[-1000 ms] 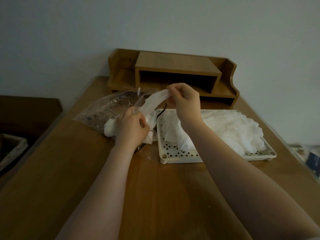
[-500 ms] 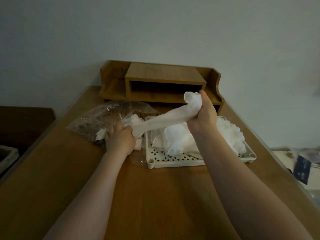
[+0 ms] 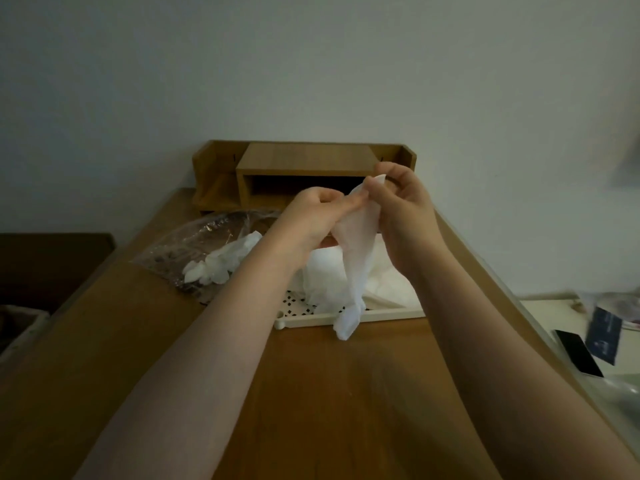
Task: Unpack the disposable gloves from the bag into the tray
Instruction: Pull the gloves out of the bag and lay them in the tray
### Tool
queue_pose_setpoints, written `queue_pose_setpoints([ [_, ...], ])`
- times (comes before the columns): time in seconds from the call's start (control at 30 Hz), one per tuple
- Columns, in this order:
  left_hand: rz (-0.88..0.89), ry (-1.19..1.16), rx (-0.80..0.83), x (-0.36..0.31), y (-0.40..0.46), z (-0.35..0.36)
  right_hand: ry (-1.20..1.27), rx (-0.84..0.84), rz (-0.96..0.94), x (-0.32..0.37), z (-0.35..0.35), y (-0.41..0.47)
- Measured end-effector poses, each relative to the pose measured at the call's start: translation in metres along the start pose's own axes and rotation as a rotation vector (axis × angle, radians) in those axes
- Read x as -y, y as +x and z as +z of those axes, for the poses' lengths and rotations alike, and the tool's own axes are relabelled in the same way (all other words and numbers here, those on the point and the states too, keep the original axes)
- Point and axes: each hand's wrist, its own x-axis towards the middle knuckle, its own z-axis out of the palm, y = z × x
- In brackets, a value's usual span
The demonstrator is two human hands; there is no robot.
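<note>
One thin white disposable glove (image 3: 356, 258) hangs down over the white perforated tray (image 3: 377, 316). My right hand (image 3: 403, 209) pinches its cuff at the top, and my left hand (image 3: 311, 216) pinches the same cuff from the left side. The glove's fingers dangle past the tray's front rim. A pile of white gloves (image 3: 388, 282) lies in the tray, partly hidden by my arms. Left of the tray lies the clear plastic bag (image 3: 197, 237), with a few crumpled gloves (image 3: 221, 263) spilling from its mouth.
A wooden desk organiser (image 3: 304, 174) stands at the back of the wooden table (image 3: 329, 393) against the wall. To the right, off the table, lie a black phone (image 3: 576, 351) and a dark blue packet (image 3: 604, 336). A basket (image 3: 17, 327) sits low at the left.
My left hand let go of the gloves at the bag and rose to the cuff beside my right hand. The glove came free of the bag and now hangs vertically.
</note>
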Motion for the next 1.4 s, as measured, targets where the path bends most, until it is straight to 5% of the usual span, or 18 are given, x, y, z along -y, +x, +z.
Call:
queue_pose_setpoints([
  [0.4, 0.073, -0.343, 0.072, -0.018, -0.003, 0.009, 0.034, 0.561, 0.251, 0.002, -0.065, -0.003],
  [0.63, 0.051, -0.134, 0.218, -0.006, 0.003, -0.001, 0.203, 0.845, 0.487, 0.005, -0.092, 0.01],
  [0.87, 0.147, -0.085, 0.23, -0.004, 0.023, 0.007, 0.047, 0.736, 0.463, -0.002, -0.111, 0.021],
  [1.23, 0.167, 0.15, -0.018, -0.004, 0.075, 0.025, -0.156, 0.651, 0.528, 0.002, -0.134, 0.054],
  [1.4, 0.163, 0.198, 0.05, 0.001, 0.098, 0.031, -0.488, 0.265, 0.318, 0.0, -0.139, 0.078],
])
